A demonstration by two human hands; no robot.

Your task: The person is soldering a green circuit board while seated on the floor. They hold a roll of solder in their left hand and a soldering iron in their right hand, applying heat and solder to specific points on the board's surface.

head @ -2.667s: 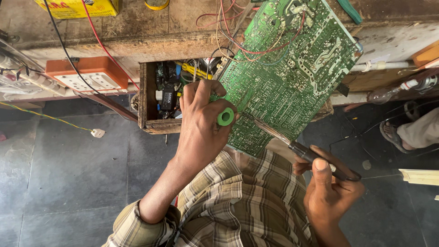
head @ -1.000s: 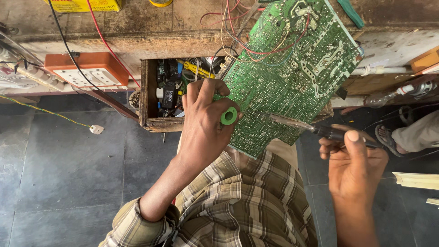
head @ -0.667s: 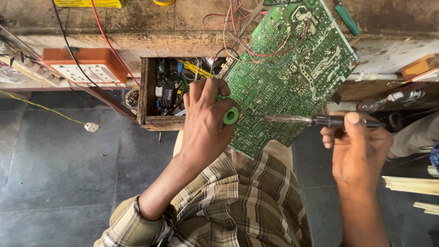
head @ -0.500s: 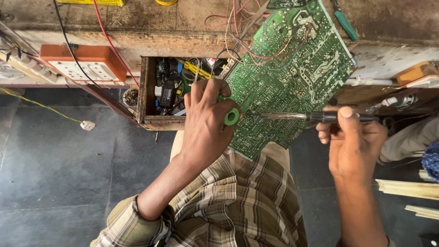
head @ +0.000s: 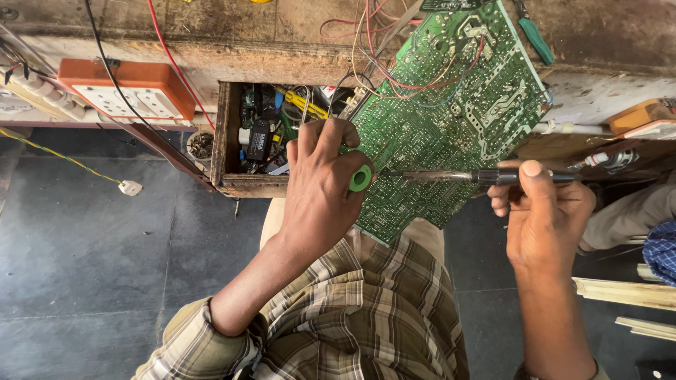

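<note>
Head view: the left hand is gripping a green tool against the board, which is tilting up before the worktop. The right hand is clenching an iron, its tip touching the board near the tool.

A glossy green board is being shown, a metal-tipped iron, rough worn wood on the drawer.
</note>
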